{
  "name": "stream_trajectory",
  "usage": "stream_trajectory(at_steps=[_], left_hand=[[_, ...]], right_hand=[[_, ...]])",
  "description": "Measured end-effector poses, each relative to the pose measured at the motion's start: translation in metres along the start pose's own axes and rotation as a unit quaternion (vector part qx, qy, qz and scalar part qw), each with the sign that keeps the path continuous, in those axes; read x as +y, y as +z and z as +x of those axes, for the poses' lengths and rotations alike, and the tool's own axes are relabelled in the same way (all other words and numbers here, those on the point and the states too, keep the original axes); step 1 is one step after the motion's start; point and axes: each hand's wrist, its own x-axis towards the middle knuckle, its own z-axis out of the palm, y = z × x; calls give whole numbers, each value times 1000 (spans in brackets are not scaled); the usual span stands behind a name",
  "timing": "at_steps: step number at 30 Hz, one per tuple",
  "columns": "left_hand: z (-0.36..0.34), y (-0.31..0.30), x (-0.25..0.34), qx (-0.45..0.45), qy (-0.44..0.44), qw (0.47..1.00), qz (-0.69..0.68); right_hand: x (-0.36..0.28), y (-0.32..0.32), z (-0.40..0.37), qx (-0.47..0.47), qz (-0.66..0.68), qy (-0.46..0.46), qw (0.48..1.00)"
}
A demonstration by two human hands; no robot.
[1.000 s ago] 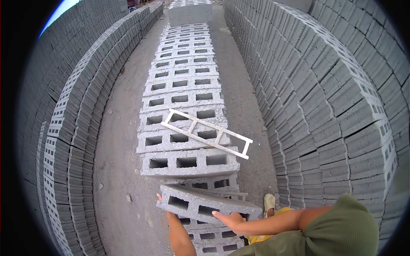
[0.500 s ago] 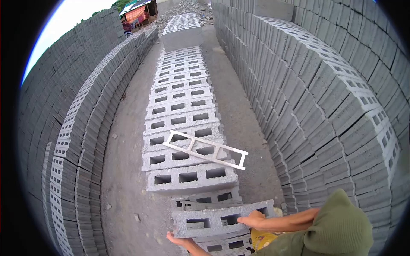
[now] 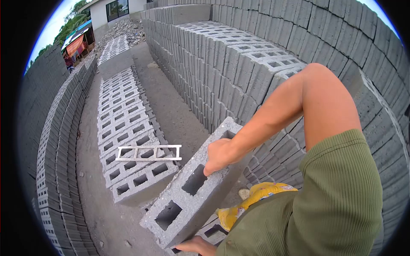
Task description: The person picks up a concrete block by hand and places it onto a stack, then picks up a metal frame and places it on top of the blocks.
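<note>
A grey hollow concrete block (image 3: 209, 202) is raised and tilted in front of me, its open holes facing up toward the camera. My right hand (image 3: 222, 154) grips its upper part, fingers hooked into the holes. Low at the other end, my left hand (image 3: 198, 246) is against the block's underside, its fingers partly hidden. Beneath the raised block, another hollow block (image 3: 215, 241) shows in part. To the left, a pale ladder-shaped frame (image 3: 147, 159) lies across the near end of a row of blocks (image 3: 147, 192).
A tall stack of blocks (image 3: 200, 77) runs along the right, close to my right arm. Lower stacked blocks (image 3: 64, 128) line the left side, with a dirt strip (image 3: 85, 183) beside them. Rubble (image 3: 124, 32) and a building (image 3: 99, 17) stand at the far end.
The block in my hands has risen and tilted, its right end now higher. My view has swung to the right, so the row and the frame appear farther left.
</note>
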Motion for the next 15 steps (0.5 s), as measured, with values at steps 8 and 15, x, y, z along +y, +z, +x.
stream_trajectory(at_steps=[8,15], left_hand=[[-23,89,-31,-263,-61,950,158],[-95,156,-101,-266,-361,891,-73]], right_hand=[[34,-124,-122,148,5,-47,988],[79,-170,-52,162,-2,-85,983]])
